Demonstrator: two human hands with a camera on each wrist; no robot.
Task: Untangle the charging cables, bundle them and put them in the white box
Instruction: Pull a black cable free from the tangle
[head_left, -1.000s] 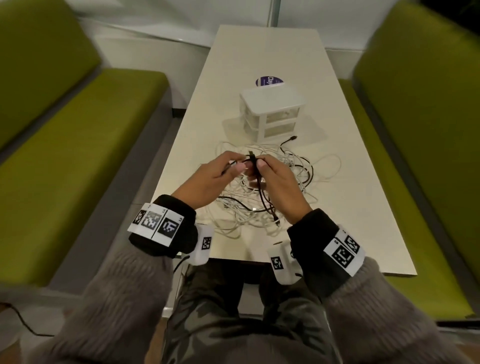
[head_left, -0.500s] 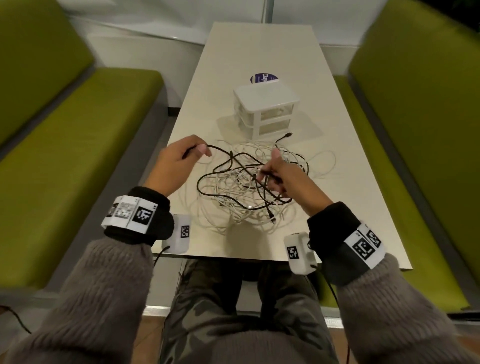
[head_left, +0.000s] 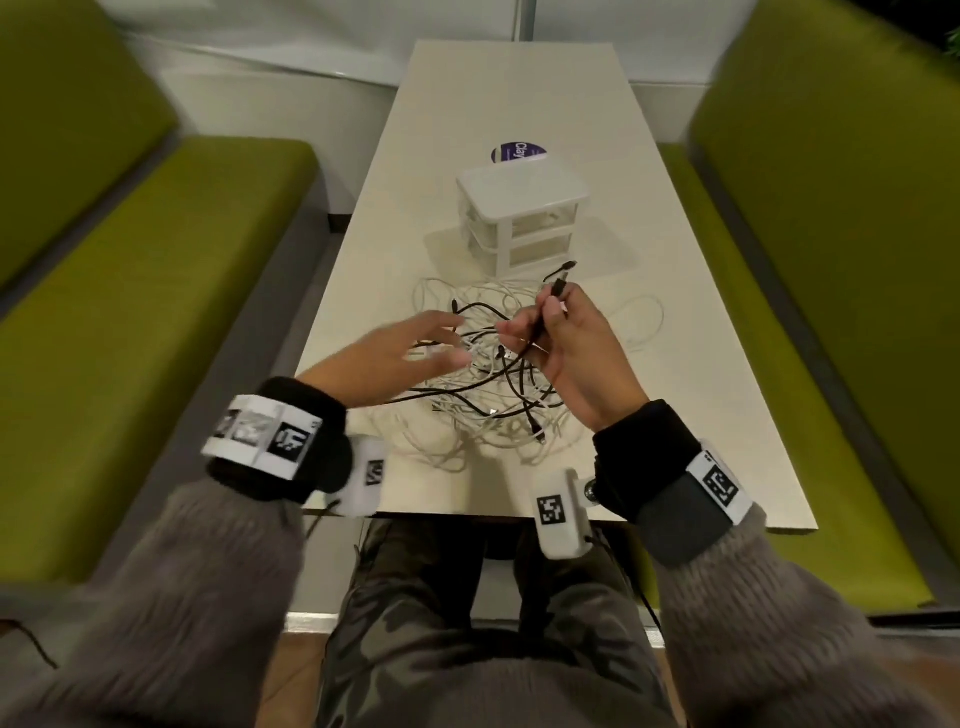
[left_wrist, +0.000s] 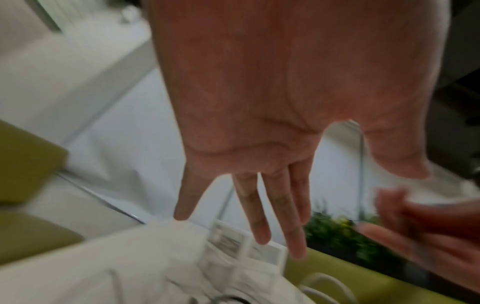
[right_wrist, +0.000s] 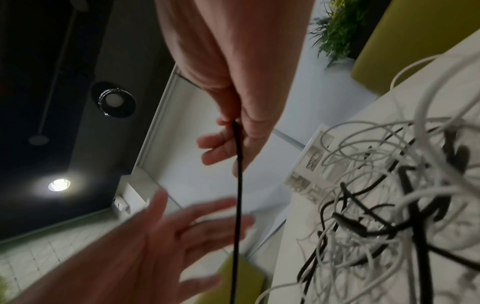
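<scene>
your right hand (head_left: 566, 353) pinching a black cable (head_left: 540, 325) plug-end up just above the tangled cables (head_left: 488, 395), your left hand (head_left: 400, 364) blurred with fingers spread and empty over the tangle's left side, white box (head_left: 522, 215) on the table (head_left: 675, 364) just beyond the tangle

A long pale table (head_left: 691, 415) runs between two green benches (head_left: 130, 291). A round purple sticker (head_left: 511, 153) lies on the table. A leafy plant (right_wrist: 335, 28) stands beyond the table's far end.

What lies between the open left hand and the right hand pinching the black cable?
In the head view, part of the tangled pile of black and white cables lies on the table between the left hand and right hand.
</scene>
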